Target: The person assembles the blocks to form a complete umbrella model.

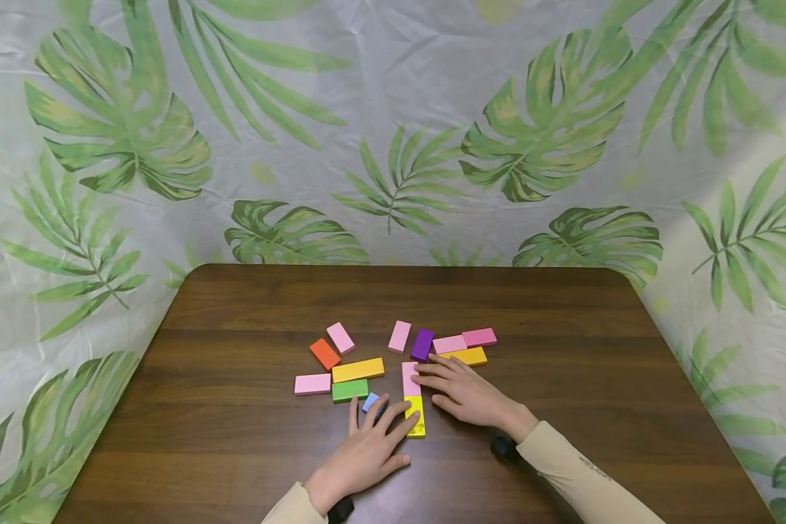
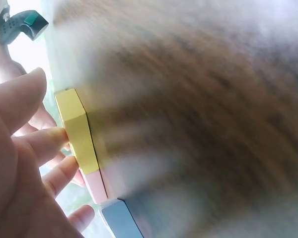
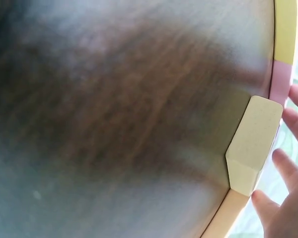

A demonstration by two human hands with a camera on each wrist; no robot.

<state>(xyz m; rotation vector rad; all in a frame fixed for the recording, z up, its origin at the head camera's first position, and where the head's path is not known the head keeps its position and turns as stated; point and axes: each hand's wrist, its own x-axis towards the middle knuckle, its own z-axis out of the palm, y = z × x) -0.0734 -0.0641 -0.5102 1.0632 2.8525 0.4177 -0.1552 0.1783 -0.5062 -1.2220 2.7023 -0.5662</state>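
My left hand [image 1: 367, 453] lies palm down with its fingers spread. Its index and middle fingertips touch the yellow block [image 1: 415, 429], which also shows in the left wrist view [image 2: 80, 139]. Its other fingers reach over a small blue block [image 1: 370, 402], partly covered, and towards the green block [image 1: 350, 391]. Directly behind the yellow block, end to end with it, lies a pink block [image 1: 409, 378]. My right hand [image 1: 471, 395] has its fingers stretched out, the fingertips resting at this pink block's right edge. Its index finger passes close by an orange-yellow block [image 1: 474, 356].
Left of centre lie another orange-yellow block [image 1: 359, 370], a red-orange one [image 1: 324, 354] and pink ones [image 1: 312, 384]. A purple block [image 1: 422, 344], a pink block [image 1: 399, 336] and a magenta one [image 1: 480, 337] sit behind my right hand. All lie on the brown wooden table [image 1: 236, 444].
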